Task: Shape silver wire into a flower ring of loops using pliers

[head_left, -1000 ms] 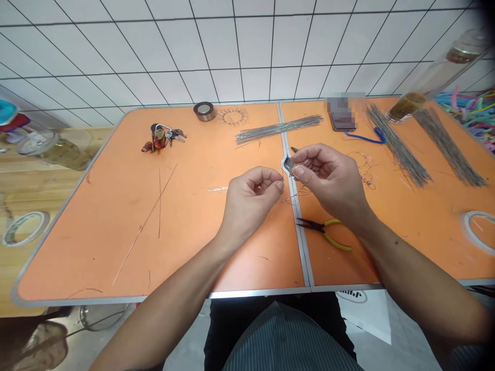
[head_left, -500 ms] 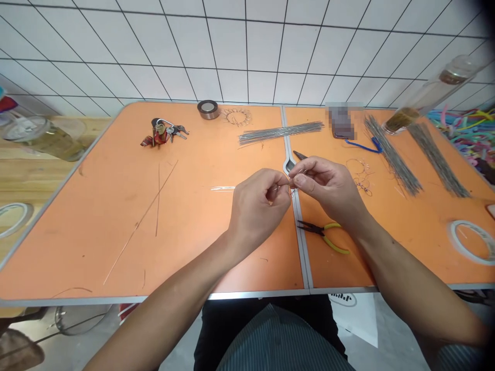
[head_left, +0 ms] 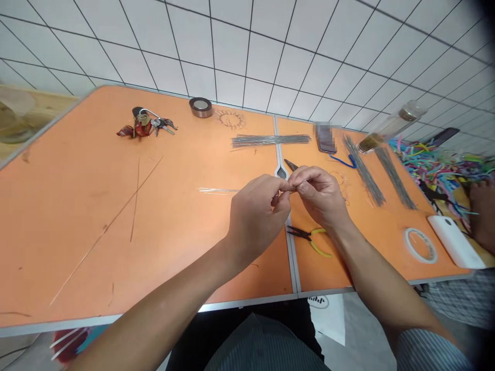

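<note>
My left hand [head_left: 260,216] and my right hand [head_left: 319,193] meet above the seam in the orange table [head_left: 185,247]. Fingertips of both pinch a small piece of thin wire [head_left: 293,189], mostly covered by the fingers. Several pale straight strands [head_left: 216,191] lie on the table left of my left hand. Below the hands rest pliers [head_left: 309,235] with black jaws and yellow handles. The dark pointed tip of another tool [head_left: 290,164] shows just beyond my right hand.
A wire bundle [head_left: 270,139] lies across the seam, behind it tape [head_left: 201,106]. Keys [head_left: 154,123] sit at the back left. At right are more wire bundles [head_left: 364,172], a glass tube [head_left: 392,126], white tape [head_left: 421,246] and a white phone [head_left: 455,241], near another person's hand [head_left: 482,214].
The view has turned and tilted to the right, bringing the white phone and another person's hand into sight. My hands remain together on the wire, fingers slightly shifted.
</note>
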A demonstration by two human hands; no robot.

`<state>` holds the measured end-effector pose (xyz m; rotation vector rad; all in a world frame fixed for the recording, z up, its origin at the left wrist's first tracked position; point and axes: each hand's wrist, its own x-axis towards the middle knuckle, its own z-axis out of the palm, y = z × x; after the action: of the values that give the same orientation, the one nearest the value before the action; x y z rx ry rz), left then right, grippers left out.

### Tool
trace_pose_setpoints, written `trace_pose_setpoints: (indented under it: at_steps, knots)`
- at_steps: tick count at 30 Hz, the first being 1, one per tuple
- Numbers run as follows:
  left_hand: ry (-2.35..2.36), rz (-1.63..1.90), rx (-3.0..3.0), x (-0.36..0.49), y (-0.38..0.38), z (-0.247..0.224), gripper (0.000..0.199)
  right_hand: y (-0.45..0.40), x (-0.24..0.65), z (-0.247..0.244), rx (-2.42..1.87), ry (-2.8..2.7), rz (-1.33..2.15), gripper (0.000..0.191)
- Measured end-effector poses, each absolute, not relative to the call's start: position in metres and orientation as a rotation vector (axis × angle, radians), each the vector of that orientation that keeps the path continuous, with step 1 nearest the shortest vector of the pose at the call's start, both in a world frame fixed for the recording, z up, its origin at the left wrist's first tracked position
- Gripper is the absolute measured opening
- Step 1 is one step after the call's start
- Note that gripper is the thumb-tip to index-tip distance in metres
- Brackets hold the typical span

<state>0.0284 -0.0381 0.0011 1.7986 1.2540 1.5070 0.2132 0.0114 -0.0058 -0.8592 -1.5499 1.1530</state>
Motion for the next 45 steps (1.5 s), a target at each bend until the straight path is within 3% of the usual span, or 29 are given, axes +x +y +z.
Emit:
trace_pose_setpoints:
  at_steps: [13,19,32,41,45]
  knots:
    - [1.255,1.571,1.898,0.033,-0.044,-0.002,0.021,0.008,0.211,-0.005,-0.843,-1.485,1.123,0.043]
    - [1.323,1.551,1.93,0.034,-0.05,0.002,0.021,0.01,0.214,-0.008,-0.728,-1.473,1.121,0.036]
    - [1.02,1.104,1.03,0.013,-0.02,0.008,0.012,0.015,0.217,0.0,-1.061,-1.404,1.177,0.039]
    - [0.987,0.95,1.038,0.012,-0.009,-0.016,0.033,0.008,0.213,0.002,-1.094,-1.559,1.292,0.045]
    - [1.018,0.929,1.046,0.01,-0.006,-0.019,0.031,0.008,0.214,0.002,-1.091,-1.55,1.35,0.044]
